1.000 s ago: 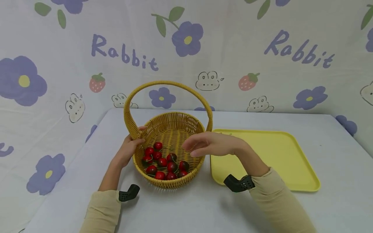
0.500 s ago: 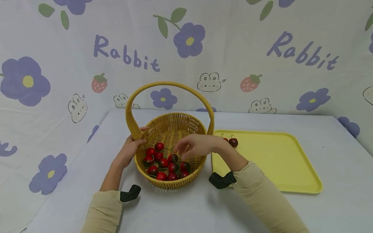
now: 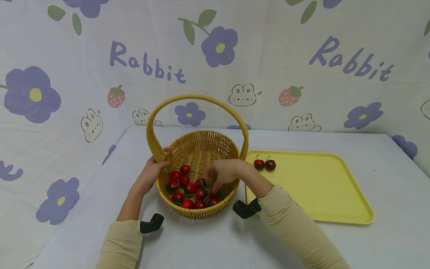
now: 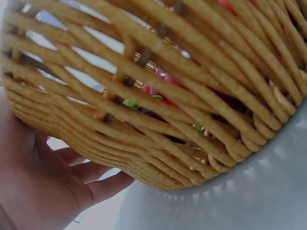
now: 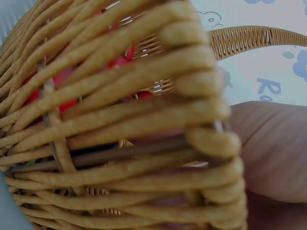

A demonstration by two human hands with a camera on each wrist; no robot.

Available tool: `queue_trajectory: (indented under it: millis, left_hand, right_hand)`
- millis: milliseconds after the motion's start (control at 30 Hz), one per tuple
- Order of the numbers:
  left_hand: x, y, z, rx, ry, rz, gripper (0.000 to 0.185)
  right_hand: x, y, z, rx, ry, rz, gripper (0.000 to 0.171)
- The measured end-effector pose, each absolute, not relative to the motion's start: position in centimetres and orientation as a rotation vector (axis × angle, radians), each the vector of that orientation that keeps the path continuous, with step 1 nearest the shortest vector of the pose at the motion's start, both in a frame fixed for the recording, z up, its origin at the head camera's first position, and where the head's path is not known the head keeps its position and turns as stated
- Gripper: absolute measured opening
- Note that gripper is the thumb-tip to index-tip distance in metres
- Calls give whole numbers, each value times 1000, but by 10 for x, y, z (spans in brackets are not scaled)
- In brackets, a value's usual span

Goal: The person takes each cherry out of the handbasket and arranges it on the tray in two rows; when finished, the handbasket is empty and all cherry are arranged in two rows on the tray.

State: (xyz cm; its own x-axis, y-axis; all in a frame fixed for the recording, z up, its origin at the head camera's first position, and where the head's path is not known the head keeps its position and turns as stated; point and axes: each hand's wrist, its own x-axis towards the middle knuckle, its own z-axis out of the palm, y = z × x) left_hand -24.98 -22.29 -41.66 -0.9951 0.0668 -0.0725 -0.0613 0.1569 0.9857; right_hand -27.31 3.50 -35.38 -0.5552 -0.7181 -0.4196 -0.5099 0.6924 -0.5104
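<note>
A yellow-brown woven basket (image 3: 198, 213) with a tall arched handle (image 3: 196, 96) stands on the table and holds several red cherries (image 3: 187, 203). My left hand (image 3: 149, 175) grips its left side by the foot of the handle, thumb over the rim; in the left wrist view, the fingers of this hand (image 4: 53, 187) lie against the outer weave. My right hand (image 3: 226, 173) reaches over the right rim into the basket, fingers bent and apart, thumb tip close above the cherry (image 3: 214, 194) at the right. The right wrist view shows mostly the basket wall (image 5: 120, 120), which hides the fingertips.
To the right of the basket lies a yellow tray (image 3: 309, 186). Two stemmed cherries, a red cherry (image 3: 258, 164) and a darker cherry (image 3: 270, 164), sit in its back left corner. Behind the white table (image 3: 188, 243) hangs a printed cloth (image 3: 262, 56).
My right hand has moved left and down into the basket, toward the cherries at its right side. The two cherries on the tray have come into view. My left hand keeps its grip.
</note>
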Motion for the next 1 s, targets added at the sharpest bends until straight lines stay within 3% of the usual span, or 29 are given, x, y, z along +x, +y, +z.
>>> queue_trajectory:
  millis: [567,1000]
  left_hand:
    - [-249,-222,-416,22,2306,1988,49]
    - [-249,-222,-416,34,2314,1995,49]
  right_hand:
    - [-267,27,-359,-869,2341,-229,28]
    - [-266,52,-349,-1095,2153,-851,28]
